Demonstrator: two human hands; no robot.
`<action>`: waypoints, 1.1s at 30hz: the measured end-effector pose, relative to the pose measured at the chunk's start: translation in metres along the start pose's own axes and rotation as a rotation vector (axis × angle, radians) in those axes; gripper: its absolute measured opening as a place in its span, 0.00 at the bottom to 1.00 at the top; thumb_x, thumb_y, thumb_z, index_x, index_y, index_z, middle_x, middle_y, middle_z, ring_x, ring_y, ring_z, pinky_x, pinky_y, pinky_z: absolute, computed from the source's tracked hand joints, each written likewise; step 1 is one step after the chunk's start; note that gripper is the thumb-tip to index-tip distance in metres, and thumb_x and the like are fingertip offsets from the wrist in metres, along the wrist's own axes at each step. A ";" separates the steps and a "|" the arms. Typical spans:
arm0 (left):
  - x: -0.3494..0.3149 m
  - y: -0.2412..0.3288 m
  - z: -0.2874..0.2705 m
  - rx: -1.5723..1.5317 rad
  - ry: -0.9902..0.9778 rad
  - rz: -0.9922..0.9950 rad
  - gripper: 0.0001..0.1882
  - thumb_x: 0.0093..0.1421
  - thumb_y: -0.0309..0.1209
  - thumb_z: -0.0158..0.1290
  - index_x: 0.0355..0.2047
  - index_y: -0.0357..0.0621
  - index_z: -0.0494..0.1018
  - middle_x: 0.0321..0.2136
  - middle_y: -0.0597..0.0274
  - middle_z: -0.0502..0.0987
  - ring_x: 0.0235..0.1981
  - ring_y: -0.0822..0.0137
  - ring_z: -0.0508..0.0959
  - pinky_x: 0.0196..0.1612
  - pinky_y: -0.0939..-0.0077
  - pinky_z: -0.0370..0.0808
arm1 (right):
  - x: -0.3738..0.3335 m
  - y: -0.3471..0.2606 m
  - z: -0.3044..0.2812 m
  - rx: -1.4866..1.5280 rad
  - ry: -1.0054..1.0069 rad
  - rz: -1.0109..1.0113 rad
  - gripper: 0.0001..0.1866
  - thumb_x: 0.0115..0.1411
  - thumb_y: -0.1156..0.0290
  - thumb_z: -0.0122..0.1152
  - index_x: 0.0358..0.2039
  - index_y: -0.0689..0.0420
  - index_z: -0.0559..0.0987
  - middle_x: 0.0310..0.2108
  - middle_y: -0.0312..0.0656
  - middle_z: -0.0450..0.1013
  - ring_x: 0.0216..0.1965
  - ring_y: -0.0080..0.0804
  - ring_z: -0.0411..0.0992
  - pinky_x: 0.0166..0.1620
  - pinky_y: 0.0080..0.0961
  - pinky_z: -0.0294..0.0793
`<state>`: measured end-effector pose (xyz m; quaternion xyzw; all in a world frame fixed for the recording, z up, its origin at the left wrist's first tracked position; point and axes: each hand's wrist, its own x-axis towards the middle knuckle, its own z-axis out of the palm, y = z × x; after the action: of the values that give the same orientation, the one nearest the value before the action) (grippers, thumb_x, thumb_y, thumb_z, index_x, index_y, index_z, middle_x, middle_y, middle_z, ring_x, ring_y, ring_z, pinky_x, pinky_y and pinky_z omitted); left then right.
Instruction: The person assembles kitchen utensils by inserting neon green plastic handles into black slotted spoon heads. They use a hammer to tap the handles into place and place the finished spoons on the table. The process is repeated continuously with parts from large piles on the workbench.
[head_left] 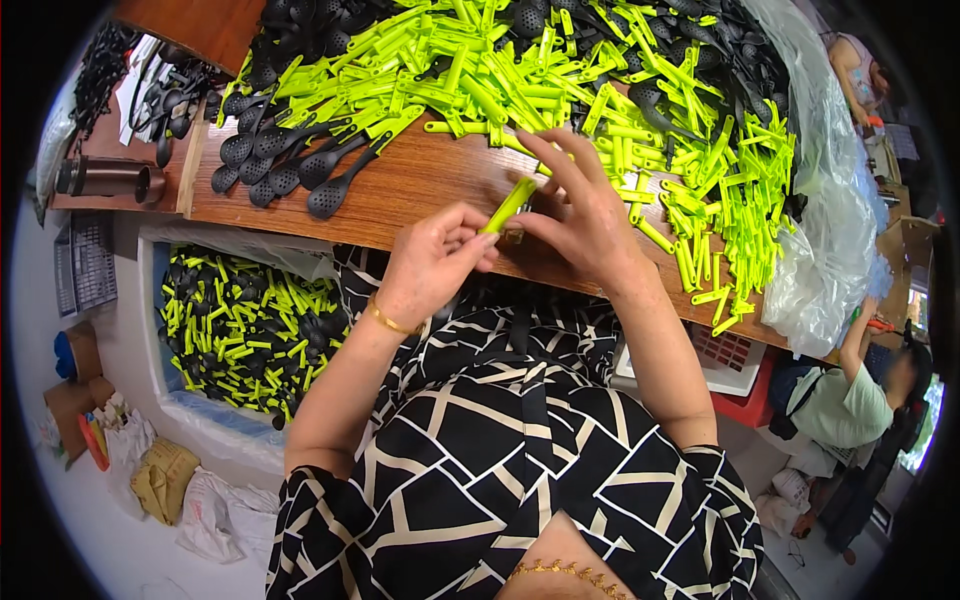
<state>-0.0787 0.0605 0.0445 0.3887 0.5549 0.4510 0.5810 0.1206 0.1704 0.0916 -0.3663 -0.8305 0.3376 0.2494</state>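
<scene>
The left hand has its grip pinched narrow around the lower end of a lime-green plastic handle, held tilted above the wooden worktop. The right hand closes its grip on the handle's upper end. Beyond both grips lies a heap of green handles; black slotted spoons lie up-left.

— How many green handles on that table?

— Too many to count, heaped along its far edge. One sits in her hands.

— And the black slotted spoons?

— Dozens at the far left corner; one bin of finished ones below.
</scene>
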 end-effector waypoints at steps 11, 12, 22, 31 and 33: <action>-0.059 -0.060 -0.013 -0.159 0.356 -0.158 0.12 0.75 0.33 0.55 0.43 0.33 0.73 0.31 0.49 0.85 0.27 0.70 0.82 0.32 0.80 0.78 | -0.080 0.045 -0.029 -0.456 0.072 -0.136 0.16 0.53 0.71 0.77 0.43 0.52 0.85 0.41 0.38 0.80 0.42 0.43 0.77 0.47 0.38 0.74; -0.060 -0.058 -0.014 -0.158 0.312 -0.182 0.14 0.76 0.35 0.54 0.42 0.33 0.74 0.31 0.49 0.85 0.26 0.70 0.81 0.31 0.80 0.77 | -0.078 0.045 -0.026 -0.404 0.089 -0.161 0.15 0.52 0.72 0.77 0.42 0.52 0.85 0.40 0.38 0.80 0.40 0.43 0.78 0.46 0.37 0.75; -0.060 -0.048 -0.021 -0.293 0.113 -0.210 0.15 0.76 0.36 0.53 0.45 0.34 0.79 0.33 0.58 0.83 0.34 0.72 0.78 0.41 0.80 0.75 | -0.036 -0.010 0.002 -0.352 -0.037 -0.464 0.21 0.55 0.73 0.68 0.51 0.45 0.88 0.38 0.33 0.82 0.32 0.33 0.77 0.35 0.31 0.75; -0.057 -0.050 -0.024 -0.329 0.117 -0.198 0.13 0.75 0.34 0.55 0.48 0.35 0.77 0.37 0.55 0.85 0.31 0.74 0.77 0.40 0.81 0.75 | -0.039 0.009 0.013 -0.314 -0.121 -0.230 0.20 0.58 0.76 0.68 0.51 0.47 0.87 0.37 0.40 0.82 0.36 0.40 0.81 0.39 0.37 0.80; -0.059 -0.049 -0.027 -0.358 0.173 -0.180 0.12 0.74 0.32 0.56 0.51 0.36 0.75 0.38 0.53 0.85 0.31 0.75 0.77 0.39 0.82 0.75 | -0.038 0.014 -0.001 -0.375 -0.114 -0.237 0.19 0.60 0.74 0.68 0.53 0.47 0.87 0.38 0.41 0.82 0.38 0.41 0.81 0.41 0.35 0.81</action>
<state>-0.0993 -0.0117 0.0132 0.1879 0.5463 0.5204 0.6288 0.1500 0.1479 0.0756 -0.2866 -0.9286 0.1659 0.1677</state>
